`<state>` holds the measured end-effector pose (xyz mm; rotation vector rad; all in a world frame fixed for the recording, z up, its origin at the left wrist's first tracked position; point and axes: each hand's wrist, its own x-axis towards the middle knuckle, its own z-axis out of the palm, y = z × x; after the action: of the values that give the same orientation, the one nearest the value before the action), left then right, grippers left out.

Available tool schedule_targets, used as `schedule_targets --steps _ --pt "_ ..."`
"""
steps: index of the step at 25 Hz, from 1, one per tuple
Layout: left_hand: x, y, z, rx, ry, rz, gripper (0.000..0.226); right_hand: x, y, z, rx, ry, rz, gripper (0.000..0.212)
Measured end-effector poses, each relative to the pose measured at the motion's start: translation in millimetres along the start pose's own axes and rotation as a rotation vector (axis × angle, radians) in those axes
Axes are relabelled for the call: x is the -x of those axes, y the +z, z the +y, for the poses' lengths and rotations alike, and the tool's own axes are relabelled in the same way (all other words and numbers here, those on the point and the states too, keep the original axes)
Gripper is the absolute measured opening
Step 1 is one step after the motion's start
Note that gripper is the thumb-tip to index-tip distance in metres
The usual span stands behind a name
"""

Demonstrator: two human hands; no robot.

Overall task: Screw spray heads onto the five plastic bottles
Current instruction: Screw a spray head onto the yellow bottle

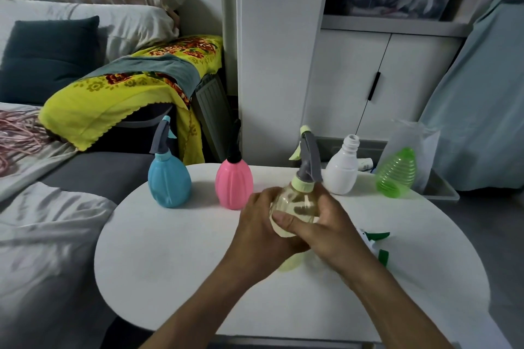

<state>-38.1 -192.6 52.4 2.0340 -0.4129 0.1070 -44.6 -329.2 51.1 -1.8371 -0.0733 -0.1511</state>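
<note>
Hands are meeting near the middle of the round white table, both wrapping a pale yellow see-through bottle. Left hand is cupping the bottle's rounded body from nine o'clock, fingers curled behind it; right hand is gripping from three o'clock, its thumb pressing flat across the front. This bottle is wearing a grey spray head with a light green collar and nozzle tip, leaning slightly toward eleven o'clock.

At ten o'clock from the hands, a blue bottle is standing upright with a grey and blue spray head fitted. Just at eleven o'clock, a pink bottle is standing with a black spray head on it. At one o'clock, a white bottle is standing with its threaded neck bare. Farther toward two o'clock, a ribbed, translucent green bottle is sitting at the table's edge inside a clear plastic bag; its neck is hard to make out. At three o'clock of the right wrist, a white and green spray head is lying on the tabletop, partly hidden by the forearm.
</note>
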Motion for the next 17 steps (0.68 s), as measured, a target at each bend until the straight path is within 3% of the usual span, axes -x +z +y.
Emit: schedule_targets --steps 3,8,17 --pt "-5 -7 -5 0.058 -0.182 -0.016 0.091 -19 -11 -2 0.08 -0.019 0.217 0.062" --pt "-15 -24 -8 0.232 -0.268 0.096 0.07 -74 -17 9 0.113 -0.053 0.417 0.062" --pt "-11 -29 -10 0.138 -0.212 0.073 0.058 -102 14 79 0.252 -0.026 0.383 0.064"
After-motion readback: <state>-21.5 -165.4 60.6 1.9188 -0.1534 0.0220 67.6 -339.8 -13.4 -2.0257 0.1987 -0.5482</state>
